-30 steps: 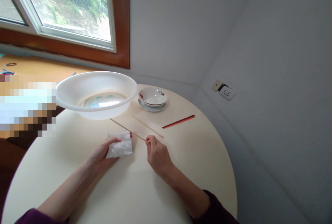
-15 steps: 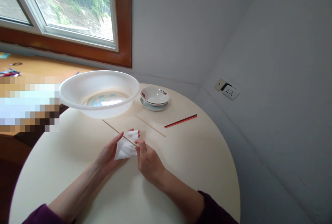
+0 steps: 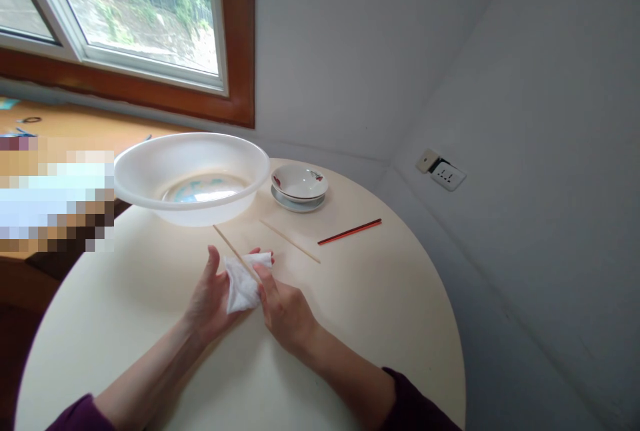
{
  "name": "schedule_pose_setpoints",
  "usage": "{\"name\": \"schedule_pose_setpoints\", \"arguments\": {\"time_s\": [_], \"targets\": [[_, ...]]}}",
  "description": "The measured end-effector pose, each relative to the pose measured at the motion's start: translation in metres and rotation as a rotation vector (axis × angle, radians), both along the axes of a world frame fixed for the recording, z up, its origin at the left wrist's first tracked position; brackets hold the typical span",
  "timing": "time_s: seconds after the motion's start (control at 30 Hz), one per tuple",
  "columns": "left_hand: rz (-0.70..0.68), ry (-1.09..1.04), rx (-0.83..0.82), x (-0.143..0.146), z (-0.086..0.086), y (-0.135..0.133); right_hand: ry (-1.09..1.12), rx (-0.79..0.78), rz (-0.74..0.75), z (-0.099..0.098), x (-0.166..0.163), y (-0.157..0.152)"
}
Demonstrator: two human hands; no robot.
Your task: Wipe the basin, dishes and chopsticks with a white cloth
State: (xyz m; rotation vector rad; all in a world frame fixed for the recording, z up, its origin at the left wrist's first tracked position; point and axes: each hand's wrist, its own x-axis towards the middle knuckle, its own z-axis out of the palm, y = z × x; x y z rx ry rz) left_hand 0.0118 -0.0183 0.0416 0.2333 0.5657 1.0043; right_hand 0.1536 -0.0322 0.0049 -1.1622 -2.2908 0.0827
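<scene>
My left hand (image 3: 207,304) holds a folded white cloth (image 3: 243,298) across its upturned palm, its fingertips showing past the far edge and its thumb raised clear. In my right hand (image 3: 290,314), a thin light wooden chopstick (image 3: 229,244) is pinched near its lower end. The chopstick slants up and left over the cloth and looks to be touching it. A second light chopstick (image 3: 290,242) lies on the table just beyond my hands. Further right lies a dark chopstick with a red side (image 3: 350,232); whether it is one or a pair I cannot tell.
A large translucent white basin (image 3: 145,184) stands at the back left of the round cream table (image 3: 400,324). To its right, a bowl with red flower marks (image 3: 299,181) sits on a plate (image 3: 299,206). A wooden desk (image 3: 90,126) adjoins on the left, below the window.
My left thumb has lifted off the chopstick. The chopstick is now steeper, with its far tip further right, and my right fingers have shifted their pinch on it.
</scene>
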Motion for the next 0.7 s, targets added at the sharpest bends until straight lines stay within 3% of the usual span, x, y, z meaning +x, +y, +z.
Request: {"name": "schedule_pose_setpoints", "arguments": {"time_s": [0.27,0.47,0.7], "targets": [[0.102,-0.01,-0.142,0.008,0.002,0.0,-0.018,0.001,0.015,0.001,-0.001,-0.001],[0.12,-0.122,-0.126,0.013,0.006,-0.003,0.091,-0.046,0.063,0.003,-0.005,-0.004],[0.168,-0.117,-0.13,0.011,0.002,0.0,-0.008,-0.003,0.064,0.001,-0.008,-0.006]]}}
